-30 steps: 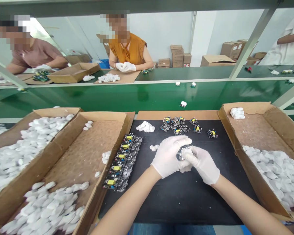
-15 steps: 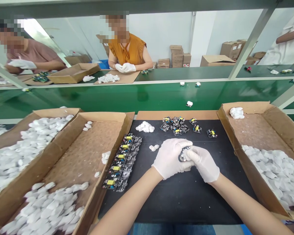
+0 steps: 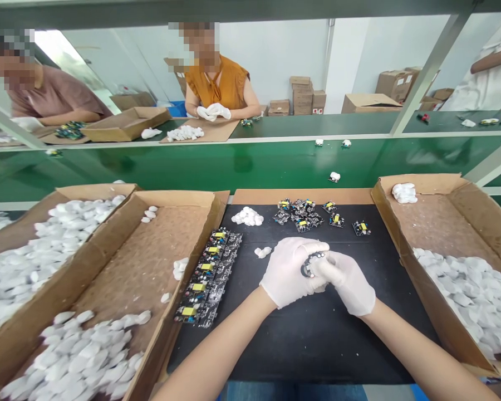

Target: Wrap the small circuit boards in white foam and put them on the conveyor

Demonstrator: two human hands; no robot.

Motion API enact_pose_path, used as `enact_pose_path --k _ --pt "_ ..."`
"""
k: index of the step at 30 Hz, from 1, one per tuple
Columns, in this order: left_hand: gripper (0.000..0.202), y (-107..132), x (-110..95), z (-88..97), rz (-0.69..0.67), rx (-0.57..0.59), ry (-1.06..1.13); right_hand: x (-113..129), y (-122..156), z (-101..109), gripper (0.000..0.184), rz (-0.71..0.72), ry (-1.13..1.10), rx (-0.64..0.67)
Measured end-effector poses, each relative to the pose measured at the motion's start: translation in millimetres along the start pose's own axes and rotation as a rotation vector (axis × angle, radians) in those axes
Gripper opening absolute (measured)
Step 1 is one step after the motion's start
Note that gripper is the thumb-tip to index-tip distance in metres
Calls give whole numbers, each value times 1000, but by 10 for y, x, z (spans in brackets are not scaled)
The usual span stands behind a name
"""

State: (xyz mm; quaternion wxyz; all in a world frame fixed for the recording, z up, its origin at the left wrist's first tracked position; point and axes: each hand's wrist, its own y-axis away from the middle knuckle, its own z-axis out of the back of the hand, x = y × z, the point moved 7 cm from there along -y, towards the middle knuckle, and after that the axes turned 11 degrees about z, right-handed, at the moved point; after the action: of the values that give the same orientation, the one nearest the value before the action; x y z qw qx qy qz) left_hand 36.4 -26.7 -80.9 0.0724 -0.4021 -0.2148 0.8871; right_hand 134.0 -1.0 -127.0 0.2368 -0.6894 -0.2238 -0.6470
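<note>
Both my hands wear white gloves and meet above a black mat [image 3: 317,345]. My left hand [image 3: 290,273] is closed around a small circuit board [image 3: 306,268], mostly hidden by the fingers. A soft white lump [image 3: 316,264] sits on the board. My right hand [image 3: 353,281] is closed at the board's other side, its thumb pressing on the white lump. Beyond my hands lie a heap of loose circuit boards [image 3: 304,210] and a small pile of white lumps [image 3: 247,216]. A panel of joined boards [image 3: 206,278] is left of my left hand.
Cardboard trays with white lumps flank the mat: left tray [image 3: 150,267], far-left tray [image 3: 37,281] and right tray [image 3: 480,223]. Behind runs a green conveyor belt [image 3: 192,167] carrying boards topped with white lumps. Co-workers sit across it, and metal posts [image 3: 426,67] frame the bench.
My right thumb has shifted slightly over the white lump, and the board has turned a little in my hands. Boards on the belt have moved right. The far-left co-worker's gloved hand has lowered.
</note>
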Motion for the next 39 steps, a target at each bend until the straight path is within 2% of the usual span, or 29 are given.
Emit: enact_pose_path --k 3,6,10,13,18,21,24,27,30,33,35,37,39 --pt "41 11 72 25 46 43 261 16 24 -66 50 46 -149 92" --pt "52 30 97 39 88 40 431 53 28 -129 44 69 -222 153" --pt "58 42 50 21 75 38 401 131 17 -230 39 55 -359 216" --pt "63 44 29 -7 57 75 422 165 5 -256 31 43 -370 207" --pt "56 56 3 -34 31 127 449 198 -1 -279 25 53 -410 202" --pt "46 59 -51 -20 -13 136 433 135 -13 -261 21 41 -403 208" --pt "38 43 -47 -19 12 137 450 -8 -32 -188 16 14 -446 168" --pt "32 16 22 -23 70 104 404 -122 -31 -145 28 -23 -513 162" --pt "33 -21 98 -11 105 70 260 -105 -30 -126 36 -15 -393 147" --pt "42 -72 147 -6 110 110 34 -58 -63 -105 32 -56 -209 67" --pt "57 -111 204 36 143 101 -64 -16 -152 -44 31 -58 -121 -24" --pt "74 -145 292 93 208 56 -126 53 -324 110 33 -3 29 -159" --pt "79 -161 426 124 313 17 -207 149 -569 323 34 48 314 -295"
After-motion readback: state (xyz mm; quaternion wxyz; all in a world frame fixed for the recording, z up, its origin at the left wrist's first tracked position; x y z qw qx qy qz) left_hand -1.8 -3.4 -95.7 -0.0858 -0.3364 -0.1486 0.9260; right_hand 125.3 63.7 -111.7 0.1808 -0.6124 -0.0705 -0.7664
